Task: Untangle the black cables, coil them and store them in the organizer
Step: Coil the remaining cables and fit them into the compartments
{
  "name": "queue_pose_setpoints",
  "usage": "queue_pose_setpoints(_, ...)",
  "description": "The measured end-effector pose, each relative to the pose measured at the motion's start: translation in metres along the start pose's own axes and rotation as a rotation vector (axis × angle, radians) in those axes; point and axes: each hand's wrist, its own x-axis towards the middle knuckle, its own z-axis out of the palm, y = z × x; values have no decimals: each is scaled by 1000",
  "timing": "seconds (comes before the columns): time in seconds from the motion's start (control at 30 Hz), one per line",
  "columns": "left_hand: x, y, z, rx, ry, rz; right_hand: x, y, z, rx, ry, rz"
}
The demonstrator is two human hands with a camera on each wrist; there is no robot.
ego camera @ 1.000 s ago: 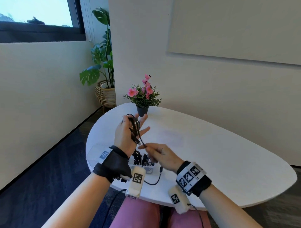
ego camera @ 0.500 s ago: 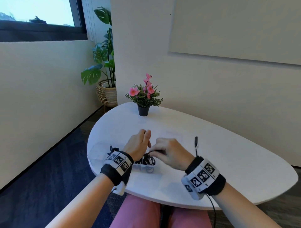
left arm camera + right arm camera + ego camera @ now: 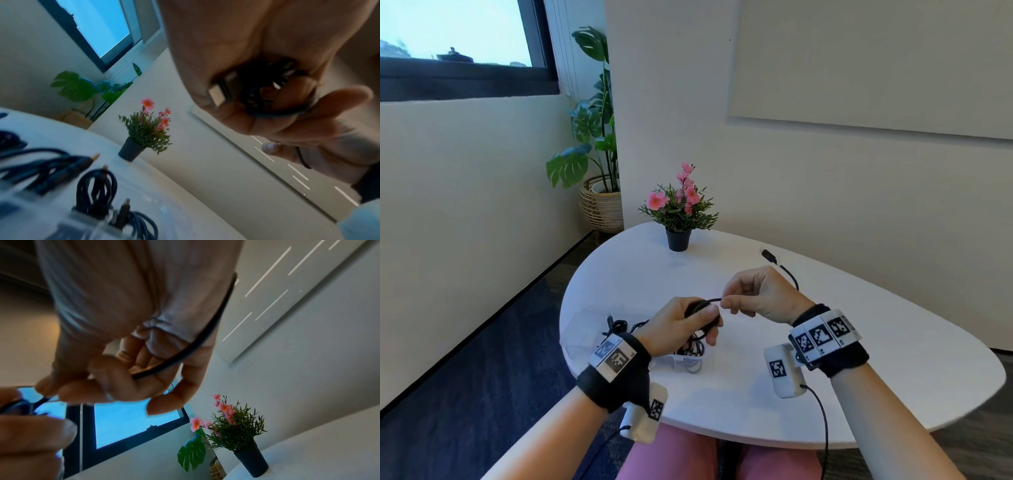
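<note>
**Both hands on one black cable, above the organizer**

Over the near-left edge of the tabletop (image 3: 859, 342), head view first: the left hand (image 3: 681, 325) is curled around a small coil of black cable (image 3: 700, 306), thumb pressed on top. A short stretch of that cable runs across to the right hand (image 3: 756, 294), which pinches it between thumb and fingertips. The rest of it comes out behind the right hand and ends in a plug (image 3: 768, 255) lying toward the far edge of the tabletop. Right under the left hand sits the clear organizer (image 3: 585, 329) with more black cables (image 3: 619, 323) in it. A small flower pot (image 3: 678, 219) stands at the far-left edge.

Left wrist view: pretty blurry, but you can see the fingers (image 3: 337, 104) wrapped round the dark coil, with a metal connector (image 3: 216, 95) poking out against the palm. Down below, coiled cables stand in the organizer's compartments; which compartment is which I can't tell.

Right wrist view: the cable crosses the palm, goes under the curled fingers (image 3: 115, 382) and comes out at the thumb-and-finger pinch heading toward the left hand at the frame's left edge.
</note>
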Motion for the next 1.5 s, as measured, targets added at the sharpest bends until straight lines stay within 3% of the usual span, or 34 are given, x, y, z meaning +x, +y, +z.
queue_pose_setpoints(0.13,-2,-14,3,-151,171,35,0,3,-2,-71,-26,26)
queue_pose_setpoints(0.23,1,-17,5,-414,368,18,3,11,3,-232,141,-9)
queue_pose_setpoints(0.3,5,-12,5,-569,421,50,3,20,13,-284,235,-22)
queue_pose_setpoints(0.4,11,-2,3,-679,501,78,-1,33,41,-304,164,-8)
queue_pose_setpoints(0.6,19,0,-9,-817,713,-64,-14,47,85,-271,22,-7)
queue_pose_setpoints(0.73,17,-2,-11,-864,678,-117,-15,45,91,-308,-12,-12)
queue_pose_setpoints(0.9,12,-2,-23,-873,659,-124,-16,36,72,-305,132,-49)
queue_pose_setpoints(1.03,11,-3,-25,-779,568,-201,-20,26,65,-286,233,-97)
queue_pose_setpoints(1.17,9,-4,-24,-596,411,-241,-30,15,72,-304,80,-117)
queue_pose_setpoints(1.3,8,-1,-16,-285,343,-252,-35,0,75,-584,-161,-213)
queue_pose_setpoints(1.4,3,-2,-3,-24,232,-222,-27,-19,61,-604,-128,-307)
queue_pose_setpoints(1.5,-5,-2,9,-135,6,-250,-13,-29,45,-425,-14,-298)
